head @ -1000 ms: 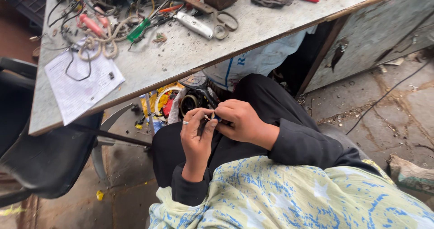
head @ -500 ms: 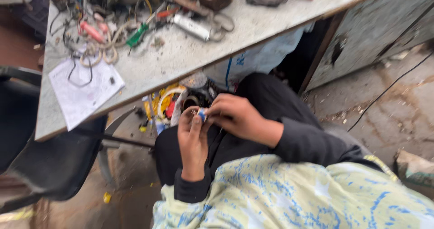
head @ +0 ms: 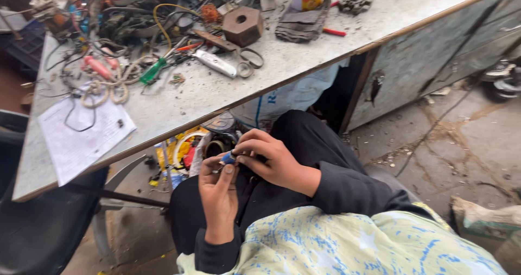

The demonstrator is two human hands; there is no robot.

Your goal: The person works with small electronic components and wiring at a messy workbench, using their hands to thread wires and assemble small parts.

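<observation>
Small blue-tipped part (head: 228, 157) over lap, pinched at meeting point of both hands. Right hand (head: 271, 161): fingers curled tight, thumb and forefinger closed on part from above. Left hand (head: 218, 191): palm up, fingers bent, thumb pressed against part from below; thin metal bit shows at fingertips, too small to tell. Black trousers (head: 304, 139) beneath. Cluttered workbench (head: 304, 63) ahead: green-handled screwdriver (head: 152, 71), brown block with hole (head: 242, 25), paper sheet (head: 81, 136).

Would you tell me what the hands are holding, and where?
Both hands, left hand and right hand, pinch a small blue-tipped part by its ends.
</observation>
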